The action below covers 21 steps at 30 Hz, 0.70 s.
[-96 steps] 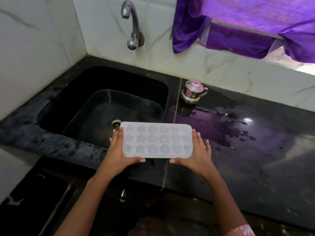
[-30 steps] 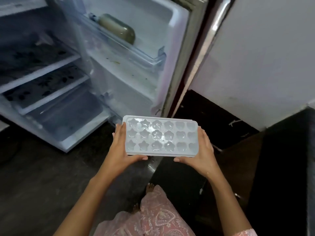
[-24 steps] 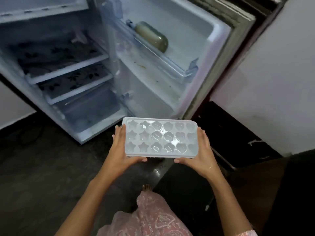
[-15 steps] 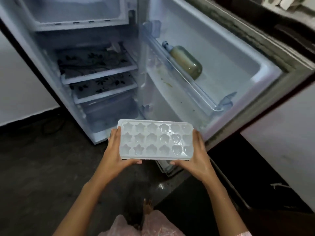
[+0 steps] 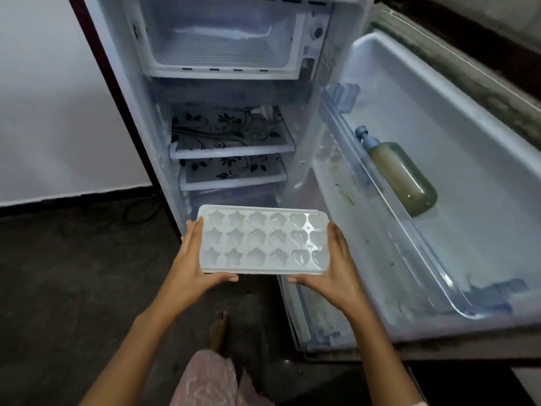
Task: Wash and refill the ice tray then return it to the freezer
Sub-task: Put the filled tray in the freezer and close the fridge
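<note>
Before the open fridge (image 5: 131, 112), the ice tray (image 5: 262, 240) has come over from the sink and now hangs level, well below the freezer box (image 5: 222, 39); only the lift and slide-in seem left. Left hand (image 5: 191, 265) and right hand (image 5: 336, 268) clamp its short ends, fingers (image 5: 195, 234) along the sides, thumbs on the near edge.

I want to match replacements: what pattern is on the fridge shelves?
Black floral, leafy scrolls on white shelf liners, seen in the head view.
</note>
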Tool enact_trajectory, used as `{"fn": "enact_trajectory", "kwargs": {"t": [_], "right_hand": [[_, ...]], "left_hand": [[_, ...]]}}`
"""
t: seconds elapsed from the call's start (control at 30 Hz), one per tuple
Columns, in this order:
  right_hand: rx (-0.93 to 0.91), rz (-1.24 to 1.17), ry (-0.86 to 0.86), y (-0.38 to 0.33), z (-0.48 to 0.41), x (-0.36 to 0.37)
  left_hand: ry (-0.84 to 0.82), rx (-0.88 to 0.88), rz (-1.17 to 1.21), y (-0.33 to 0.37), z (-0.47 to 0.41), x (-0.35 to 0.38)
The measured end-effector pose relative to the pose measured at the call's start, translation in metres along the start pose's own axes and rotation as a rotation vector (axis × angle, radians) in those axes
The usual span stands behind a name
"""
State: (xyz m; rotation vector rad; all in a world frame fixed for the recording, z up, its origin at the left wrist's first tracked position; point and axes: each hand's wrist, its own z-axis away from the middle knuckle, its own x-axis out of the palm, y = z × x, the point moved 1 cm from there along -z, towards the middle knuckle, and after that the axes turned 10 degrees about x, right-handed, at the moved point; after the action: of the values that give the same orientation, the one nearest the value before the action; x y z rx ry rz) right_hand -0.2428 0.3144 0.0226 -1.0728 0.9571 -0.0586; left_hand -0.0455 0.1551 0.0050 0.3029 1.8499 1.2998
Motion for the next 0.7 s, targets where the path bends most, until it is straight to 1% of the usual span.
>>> {"fn": "enact_trajectory", "kwargs": {"t": [0.13, 0.2, 0.3, 0.53, 0.7], "right_hand": [[-0.016, 0.030, -0.014, -0.015, -0.041, 0.008], [-0.022, 0.049, 0.004, -0.024, -0.062, 0.013], [-0.022, 0.055, 0.014, -0.042, -0.095, 0.018], [-0.020, 0.078, 0.038, -0.081, -0.176, 0.032], [-0.089, 0.035, 0.064, -0.101, -0.227, 0.031]], "left_hand": [[0.002, -0.063, -0.026, -0.014, -0.035, -0.015], [-0.002, -0.064, -0.024, -0.019, -0.056, -0.025], [0.024, -0.051, -0.031, -0.025, -0.088, -0.041], [0.068, 0.068, -0.054, -0.037, -0.167, -0.081], [0.090, 0.084, -0.060, -0.047, -0.215, -0.099]]}}
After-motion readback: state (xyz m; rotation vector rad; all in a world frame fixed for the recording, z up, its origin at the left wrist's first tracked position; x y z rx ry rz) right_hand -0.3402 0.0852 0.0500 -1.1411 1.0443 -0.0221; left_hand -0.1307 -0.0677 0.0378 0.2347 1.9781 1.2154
